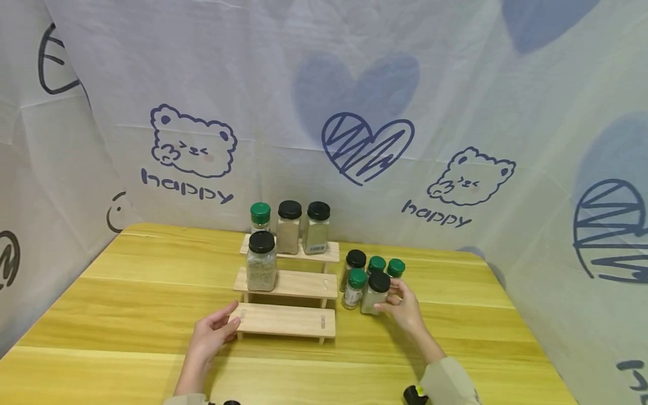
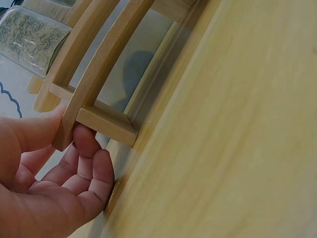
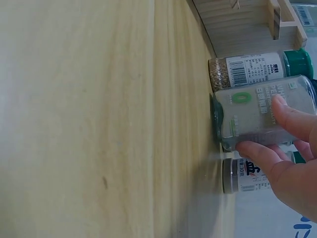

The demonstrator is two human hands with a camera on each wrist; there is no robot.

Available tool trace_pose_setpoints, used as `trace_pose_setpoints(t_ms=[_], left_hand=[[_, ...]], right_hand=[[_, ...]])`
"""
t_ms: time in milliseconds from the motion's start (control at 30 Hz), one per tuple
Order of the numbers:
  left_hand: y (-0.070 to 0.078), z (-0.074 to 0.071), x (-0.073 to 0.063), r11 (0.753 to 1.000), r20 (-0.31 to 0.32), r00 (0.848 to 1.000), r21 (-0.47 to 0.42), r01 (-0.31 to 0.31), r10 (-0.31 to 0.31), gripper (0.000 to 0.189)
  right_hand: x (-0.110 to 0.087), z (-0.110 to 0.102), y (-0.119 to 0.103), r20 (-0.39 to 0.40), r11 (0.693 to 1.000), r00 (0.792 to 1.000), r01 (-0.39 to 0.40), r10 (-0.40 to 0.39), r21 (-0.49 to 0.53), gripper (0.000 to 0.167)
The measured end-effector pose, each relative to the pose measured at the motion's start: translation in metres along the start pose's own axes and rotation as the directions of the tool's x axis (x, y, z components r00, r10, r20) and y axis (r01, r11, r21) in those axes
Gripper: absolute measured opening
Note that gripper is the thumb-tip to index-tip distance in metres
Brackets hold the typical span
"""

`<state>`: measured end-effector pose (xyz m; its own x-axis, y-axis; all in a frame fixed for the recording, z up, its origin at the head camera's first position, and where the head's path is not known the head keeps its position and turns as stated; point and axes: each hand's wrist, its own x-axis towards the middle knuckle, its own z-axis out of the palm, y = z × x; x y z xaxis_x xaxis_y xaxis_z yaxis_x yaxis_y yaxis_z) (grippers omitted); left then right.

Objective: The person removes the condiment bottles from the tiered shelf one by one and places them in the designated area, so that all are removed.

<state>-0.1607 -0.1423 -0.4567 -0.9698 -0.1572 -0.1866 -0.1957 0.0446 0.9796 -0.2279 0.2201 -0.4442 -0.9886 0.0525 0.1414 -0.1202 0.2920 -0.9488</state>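
Observation:
A three-tier wooden rack (image 1: 286,322) stands mid-table. My left hand (image 1: 208,336) pinches the left end of its lowest shelf; in the left wrist view the thumb lies above the board (image 2: 91,74) and curled fingers below. To the right of the rack, my right hand (image 1: 406,310) grips a square glass spice jar (image 1: 372,302) with a black lid. The right wrist view shows thumb and fingers on the sides of this jar (image 3: 257,111), which has pale contents and printed lettering. Close beside it is a green-capped spice bottle (image 3: 252,69) with a white label.
On the top shelf stand a green-capped bottle (image 1: 260,215) and two black-lidded jars. A black-lidded jar (image 1: 261,264) sits at the middle shelf's left. More bottles, including a black-lidded one (image 1: 355,260), cluster right of the rack. A printed cloth (image 1: 278,112) hangs behind the table.

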Motion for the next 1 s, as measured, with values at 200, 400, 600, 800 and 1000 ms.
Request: trace_pose_setpoints(t_ms=[200,400,600,800,1000], left_hand=[[0.0001,-0.0001,-0.0005,1.000,0.007,1.000,0.006,0.006,-0.006,0.043],[0.0009,-0.0002,-0.0004,1.000,0.003,1.000,0.009,0.002,-0.002,0.042],[0.0015,-0.0001,-0.0004,1.000,0.000,1.000,0.005,0.008,-0.008,0.042],[0.0007,0.0002,0.0008,1.000,0.003,1.000,-0.004,0.018,-0.018,0.042],[-0.0006,-0.0001,0.0020,1.000,0.013,1.000,-0.016,0.018,-0.018,0.044]], right_hand=[[0.0010,0.0017,0.0020,0.004,1.000,1.000,-0.009,0.009,0.011,0.053],[0.0013,0.0023,0.0027,0.004,1.000,1.000,-0.009,0.009,0.016,0.055],[0.0023,0.0013,0.0033,0.005,0.999,1.000,-0.013,0.013,0.031,0.055],[0.0022,0.0004,0.0015,0.011,0.998,0.999,-0.030,0.030,0.054,0.056],[0.0026,-0.0005,0.0044,0.021,0.998,0.999,-0.042,0.041,0.039,0.055]])
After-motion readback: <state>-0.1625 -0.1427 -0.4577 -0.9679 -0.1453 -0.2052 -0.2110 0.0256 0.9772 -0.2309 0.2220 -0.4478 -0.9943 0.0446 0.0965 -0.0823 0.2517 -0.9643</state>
